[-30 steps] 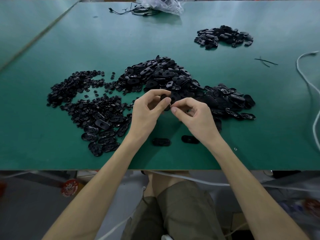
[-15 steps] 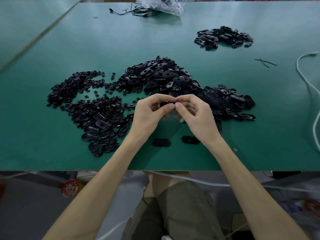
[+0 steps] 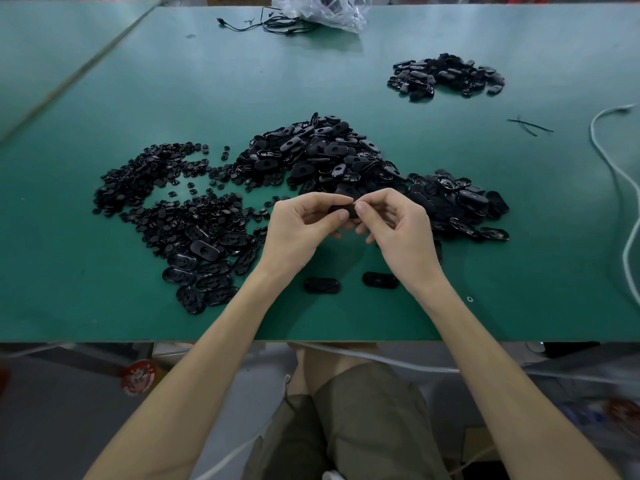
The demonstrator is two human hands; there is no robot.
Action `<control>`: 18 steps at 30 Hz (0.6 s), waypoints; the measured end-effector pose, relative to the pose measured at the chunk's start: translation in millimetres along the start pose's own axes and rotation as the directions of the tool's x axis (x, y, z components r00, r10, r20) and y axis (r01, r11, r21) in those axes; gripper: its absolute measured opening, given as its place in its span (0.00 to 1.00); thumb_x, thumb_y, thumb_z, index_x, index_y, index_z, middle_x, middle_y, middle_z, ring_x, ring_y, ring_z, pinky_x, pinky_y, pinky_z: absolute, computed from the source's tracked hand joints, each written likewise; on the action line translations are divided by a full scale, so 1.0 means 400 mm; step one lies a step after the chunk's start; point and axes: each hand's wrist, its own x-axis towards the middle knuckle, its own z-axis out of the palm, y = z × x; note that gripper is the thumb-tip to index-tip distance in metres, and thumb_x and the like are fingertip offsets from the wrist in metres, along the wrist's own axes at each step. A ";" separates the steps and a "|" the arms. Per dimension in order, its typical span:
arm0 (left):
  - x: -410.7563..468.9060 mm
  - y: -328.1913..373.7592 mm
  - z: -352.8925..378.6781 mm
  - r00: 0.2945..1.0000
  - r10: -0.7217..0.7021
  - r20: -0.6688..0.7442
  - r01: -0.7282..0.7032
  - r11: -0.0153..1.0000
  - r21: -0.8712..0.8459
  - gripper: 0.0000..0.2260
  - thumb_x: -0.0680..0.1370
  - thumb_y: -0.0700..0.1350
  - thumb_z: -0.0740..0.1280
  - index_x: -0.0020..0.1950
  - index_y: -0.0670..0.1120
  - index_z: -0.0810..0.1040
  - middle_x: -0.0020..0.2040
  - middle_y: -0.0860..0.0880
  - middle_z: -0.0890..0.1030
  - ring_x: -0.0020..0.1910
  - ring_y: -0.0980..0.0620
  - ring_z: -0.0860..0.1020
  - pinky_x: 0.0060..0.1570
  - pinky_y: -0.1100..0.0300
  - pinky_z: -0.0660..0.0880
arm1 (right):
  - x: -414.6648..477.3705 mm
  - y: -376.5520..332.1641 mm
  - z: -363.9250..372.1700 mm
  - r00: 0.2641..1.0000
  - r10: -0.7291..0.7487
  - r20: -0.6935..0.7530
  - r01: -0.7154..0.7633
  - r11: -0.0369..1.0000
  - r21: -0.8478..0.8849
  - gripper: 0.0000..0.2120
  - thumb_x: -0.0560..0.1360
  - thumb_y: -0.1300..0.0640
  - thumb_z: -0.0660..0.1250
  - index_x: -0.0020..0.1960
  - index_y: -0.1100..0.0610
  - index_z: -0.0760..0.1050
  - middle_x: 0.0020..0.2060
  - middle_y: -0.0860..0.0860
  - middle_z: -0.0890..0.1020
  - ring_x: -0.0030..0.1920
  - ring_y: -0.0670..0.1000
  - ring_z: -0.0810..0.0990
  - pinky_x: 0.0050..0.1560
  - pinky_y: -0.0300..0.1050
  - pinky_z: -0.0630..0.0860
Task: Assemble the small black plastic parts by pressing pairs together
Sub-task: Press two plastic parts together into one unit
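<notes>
My left hand [image 3: 298, 230] and my right hand [image 3: 398, 230] meet above the green table [image 3: 104, 289], both pinching one small black oval part [image 3: 341, 210] between thumbs and fingertips. Most of that part is hidden by my fingers. A big heap of black oval shells [image 3: 322, 157] lies just behind my hands. Small round black pieces [image 3: 145, 181] spread out to the left. Two single oval parts [image 3: 322, 285] [image 3: 380, 279] lie on the table below my wrists.
A separate pile of black parts [image 3: 446, 77] sits at the back right. A clear plastic bag [image 3: 325, 10] and black cables [image 3: 270, 24] lie at the far edge. A white cord [image 3: 613, 174] runs down the right side. The table's front edge [image 3: 346, 340] crosses under my forearms.
Both hands dropped slightly toward me and closed together on the part; the thumbs now press side by side on it.
</notes>
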 end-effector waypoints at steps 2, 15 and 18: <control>-0.001 -0.001 0.001 1.000 0.009 -0.007 -0.009 1.000 0.025 0.09 0.77 0.35 0.75 0.57 0.40 0.86 0.48 0.47 0.88 0.46 0.50 0.87 0.46 0.60 0.83 | 0.000 0.000 0.000 1.000 0.005 -0.014 -0.005 1.000 0.000 0.03 0.82 0.59 0.70 0.52 0.57 0.82 0.41 0.48 0.86 0.40 0.48 0.85 0.40 0.45 0.82; -0.005 0.005 0.002 1.000 0.003 -0.009 -0.003 0.999 0.051 0.09 0.77 0.35 0.75 0.57 0.39 0.86 0.48 0.47 0.88 0.47 0.47 0.87 0.47 0.58 0.83 | -0.003 0.000 -0.006 1.000 0.010 -0.004 -0.010 1.000 0.017 0.03 0.82 0.58 0.71 0.50 0.51 0.82 0.40 0.47 0.86 0.40 0.47 0.85 0.39 0.42 0.80; -0.007 0.006 0.002 1.000 -0.007 -0.014 0.008 0.999 0.052 0.08 0.77 0.35 0.75 0.56 0.39 0.86 0.48 0.46 0.88 0.46 0.47 0.87 0.47 0.58 0.83 | -0.004 0.000 -0.006 1.000 0.009 0.002 -0.009 1.000 0.019 0.03 0.82 0.57 0.71 0.49 0.51 0.83 0.40 0.46 0.86 0.40 0.47 0.85 0.39 0.43 0.81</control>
